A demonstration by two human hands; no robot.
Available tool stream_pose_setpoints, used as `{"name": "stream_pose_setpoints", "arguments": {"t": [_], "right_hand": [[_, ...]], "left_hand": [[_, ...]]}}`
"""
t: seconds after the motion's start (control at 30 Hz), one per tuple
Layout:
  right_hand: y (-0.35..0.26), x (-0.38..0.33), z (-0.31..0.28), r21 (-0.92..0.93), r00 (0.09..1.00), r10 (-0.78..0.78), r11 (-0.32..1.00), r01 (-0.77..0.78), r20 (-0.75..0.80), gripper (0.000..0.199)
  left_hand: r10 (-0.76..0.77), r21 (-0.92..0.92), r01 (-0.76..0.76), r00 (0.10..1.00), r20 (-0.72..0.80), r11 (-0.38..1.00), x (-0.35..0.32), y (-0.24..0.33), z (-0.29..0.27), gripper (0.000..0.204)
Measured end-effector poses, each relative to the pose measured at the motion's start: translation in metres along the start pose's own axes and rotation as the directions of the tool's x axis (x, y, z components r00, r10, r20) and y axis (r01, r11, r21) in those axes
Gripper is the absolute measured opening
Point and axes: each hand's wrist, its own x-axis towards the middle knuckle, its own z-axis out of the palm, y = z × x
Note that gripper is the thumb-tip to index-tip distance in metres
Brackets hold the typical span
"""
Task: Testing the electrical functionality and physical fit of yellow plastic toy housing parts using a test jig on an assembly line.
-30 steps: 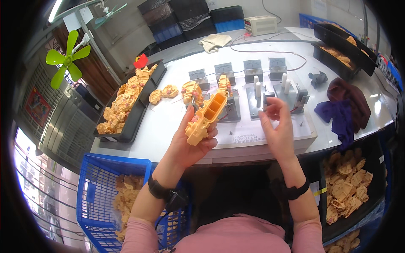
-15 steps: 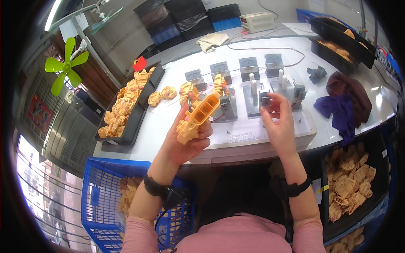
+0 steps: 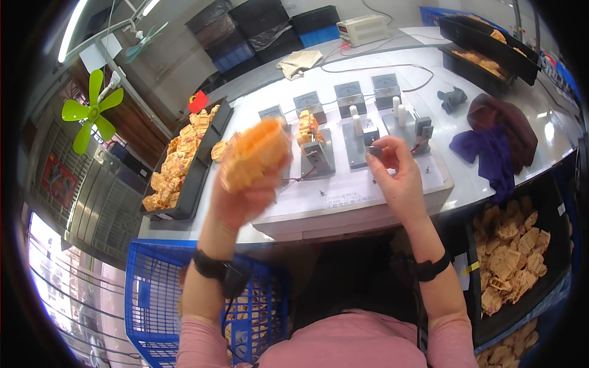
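Note:
My left hand [image 3: 242, 202] is closed round a yellow-orange moulded plastic part [image 3: 254, 153], smeared by motion, held above the left of the test board. My right hand [image 3: 400, 178] pinches a small dark block at the front of a grey test fixture [image 3: 358, 147] with white pegs. To its left, another yellow-orange part [image 3: 308, 126] sits upright on a fixture [image 3: 317, 158] with a red wire. A further fixture with white pegs and a dark clamp block [image 3: 423, 130] stands to the right. Behind are several dial meters [image 3: 350, 97].
A black tray [image 3: 195, 199] heaped with plastic parts lies at the left. Below it stands a blue crate [image 3: 140, 294]. At the right are purple and maroon cloths [image 3: 491, 153], a grey clump [image 3: 453, 99], and a black bin with parts [image 3: 512, 257]. A power supply [image 3: 363, 29] stands at the back.
My left hand has moved left with the plastic part and turned it. My right hand stays at the fixture's small block. The whole view has shifted slightly.

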Motion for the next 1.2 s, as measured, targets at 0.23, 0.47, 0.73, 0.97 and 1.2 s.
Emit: {"name": "stream_pose_setpoints", "arguments": {"t": [0.23,0.47,0.73,0.97,1.2], "right_hand": [[0.001,0.0,0.001,0.041,0.999,-0.034,0.999,0.034,-0.01,0.022],[0.0,-0.001,0.001,0.026,1.0,-0.004,1.0,0.004,-0.012,0.023],[-0.003,-0.001,-0.002,-0.018,1.0,-0.019,1.0,0.019,0.002,0.024],[-0.002,-0.001,-0.001,-0.006,1.0,-0.021,1.0,0.021,-0.007,0.024],[-0.003,0.001,-0.002,0.02,0.998,-0.06,0.998,0.06,-0.015,0.023]], "left_hand": [[0.239,0.653,-0.236,0.967,0.086,0.72,0.059,0.048,0.063,0.06],[0.379,0.957,-0.038,0.913,0.151,-0.287,0.151,0.006,0.06,0.065],[0.32,0.851,0.058,0.938,0.132,-0.521,0.161,-0.009,0.027,0.063],[0.363,0.732,0.088,0.904,0.227,-0.676,0.17,-0.006,0.04,0.063],[0.215,0.791,0.107,0.976,0.032,-0.602,0.169,-0.01,0.05,0.079]]}}
